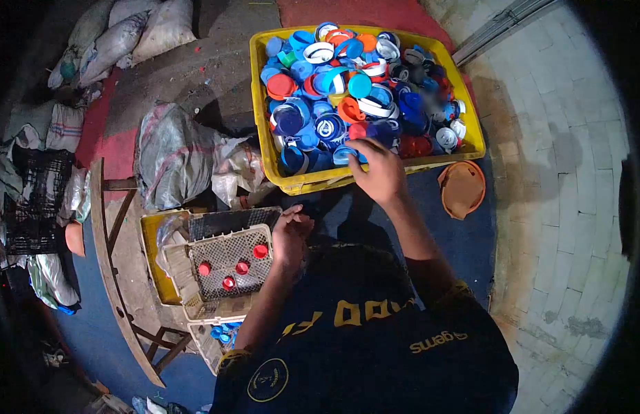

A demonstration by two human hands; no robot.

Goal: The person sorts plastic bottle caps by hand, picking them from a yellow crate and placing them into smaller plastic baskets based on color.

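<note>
My right hand (380, 169) is over the near edge of a yellow bin (312, 181), thumb and index finger apart, holding nothing visible. Its fingertips are right at a light blue lid (343, 156) and a red cap (359, 131). Heaped plastic caps and lids fill the bin, mostly blue, with red, orange, white and teal ones among them. My left hand (292, 233), fingers loosely bent and nothing visible in them, is beside the right edge of a cream plastic crate (190, 268). Several red caps (242, 268) lie scattered on the crate's mesh bottom.
Under the crate is a yellow tray (153, 259); a lower crate (201, 338) holds blue caps. A wooden frame (111, 276) stands left. Sacks (173, 155) lie beyond the crates. An orange bowl-like container (462, 190) is right of the bin, near a block wall (568, 228).
</note>
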